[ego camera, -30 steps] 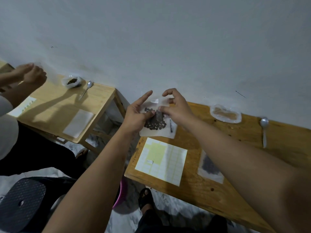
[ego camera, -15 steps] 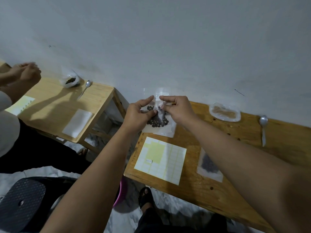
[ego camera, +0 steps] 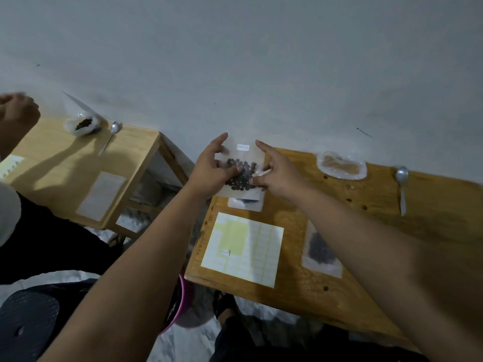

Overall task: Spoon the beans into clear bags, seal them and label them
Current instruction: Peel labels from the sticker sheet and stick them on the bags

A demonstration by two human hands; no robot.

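Observation:
I hold a clear bag [ego camera: 243, 163] of dark beans upright above the far left corner of my wooden table [ego camera: 366, 212]. A small white label [ego camera: 243, 147] sits on its upper part. My left hand [ego camera: 214, 171] grips the bag's left side, thumb on the beans, index finger raised. My right hand [ego camera: 277, 171] pinches its right side, index finger pointing up. Under the held bag lies another bean bag [ego camera: 245, 202]. A third filled bag [ego camera: 320, 250] lies beside my right forearm. The label sheet [ego camera: 244, 248] lies at the table's near left.
An open bag of pale brown contents [ego camera: 341, 165] and a metal spoon [ego camera: 402, 186] lie at the table's back. A second table [ego camera: 78, 165] to the left carries a bag of beans [ego camera: 82, 124], a spoon [ego camera: 111, 135] and a person's hand [ego camera: 17, 111]. A dark stool [ego camera: 26, 325] stands below left.
The bag has been lifted higher and now stands flat toward me with the label showing. Both index fingers have spread up and apart. The person's hand at left has moved a little.

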